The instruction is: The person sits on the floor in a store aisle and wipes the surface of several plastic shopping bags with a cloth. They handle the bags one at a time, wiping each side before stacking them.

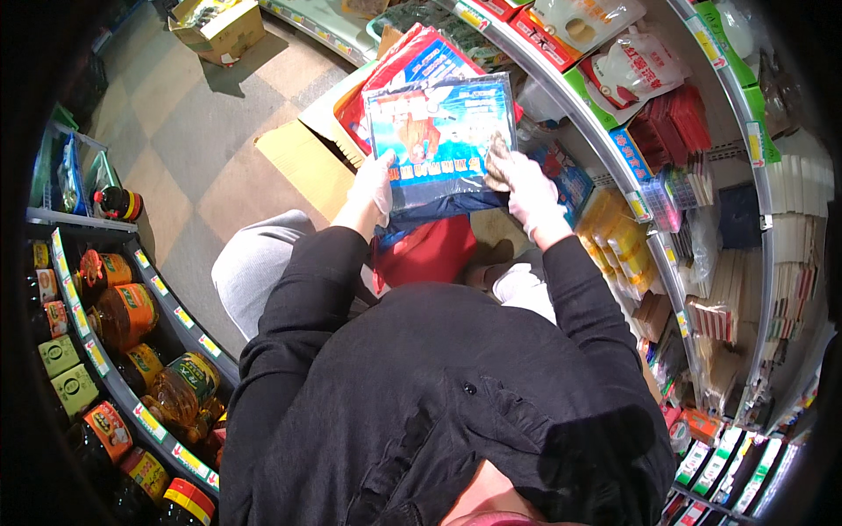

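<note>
A flat plastic-wrapped package (454, 131) with a blue printed front is held up before me. My left hand (373, 187), in a thin whitish glove, grips its lower left corner. At the right edge my right hand (529, 191), gloved the same way, holds a crumpled greyish rag (498, 158) against the package. Dark blue folded material (447, 205) shows along its lower side. Behind it stands an open cardboard box (296, 167) with similar red and blue packages (427, 56) in it. Below the held package, a red object (431, 250) lies between my knees, partly hidden.
Shelves at the right carry red packets (674, 125), yellow-wrapped packs (618, 243) and bagged goods (635, 69). Bottles of oil (125, 315) and dark sauce (99, 434) fill the left shelf. Another cardboard box (220, 33) stands farther off on the checkered floor (197, 144).
</note>
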### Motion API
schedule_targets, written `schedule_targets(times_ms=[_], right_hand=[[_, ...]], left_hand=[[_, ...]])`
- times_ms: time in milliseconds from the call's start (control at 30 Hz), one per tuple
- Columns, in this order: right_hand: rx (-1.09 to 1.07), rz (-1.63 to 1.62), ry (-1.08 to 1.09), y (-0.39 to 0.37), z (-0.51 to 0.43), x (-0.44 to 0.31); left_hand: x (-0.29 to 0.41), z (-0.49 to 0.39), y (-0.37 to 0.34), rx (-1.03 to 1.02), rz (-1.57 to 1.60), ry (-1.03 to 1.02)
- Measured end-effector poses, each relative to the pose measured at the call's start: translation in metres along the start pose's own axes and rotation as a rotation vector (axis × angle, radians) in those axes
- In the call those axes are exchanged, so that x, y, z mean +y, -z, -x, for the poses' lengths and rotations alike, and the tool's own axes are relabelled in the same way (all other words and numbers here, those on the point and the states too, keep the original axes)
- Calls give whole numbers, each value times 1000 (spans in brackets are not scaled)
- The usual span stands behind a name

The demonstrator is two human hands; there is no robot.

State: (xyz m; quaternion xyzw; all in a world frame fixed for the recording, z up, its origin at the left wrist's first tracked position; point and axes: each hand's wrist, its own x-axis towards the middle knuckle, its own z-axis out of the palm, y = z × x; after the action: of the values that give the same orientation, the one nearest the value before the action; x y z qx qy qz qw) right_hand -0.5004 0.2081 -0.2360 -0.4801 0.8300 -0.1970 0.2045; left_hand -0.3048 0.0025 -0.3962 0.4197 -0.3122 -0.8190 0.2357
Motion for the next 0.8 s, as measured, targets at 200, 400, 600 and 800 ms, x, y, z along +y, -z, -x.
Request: schedule_targets(times_ms=[200, 400, 600, 800], right_hand=[[26, 244, 28, -1, 65, 16], [162, -531, -185, -18, 77, 13], [298, -419, 111, -51, 32, 17], [286, 286, 245, -91, 30, -47]], left_hand=[[5, 1, -2, -28, 89, 80], [41, 50, -26, -82, 201, 140], [42, 55, -22, -181, 265, 149], [51, 77, -28, -252, 306, 123]])
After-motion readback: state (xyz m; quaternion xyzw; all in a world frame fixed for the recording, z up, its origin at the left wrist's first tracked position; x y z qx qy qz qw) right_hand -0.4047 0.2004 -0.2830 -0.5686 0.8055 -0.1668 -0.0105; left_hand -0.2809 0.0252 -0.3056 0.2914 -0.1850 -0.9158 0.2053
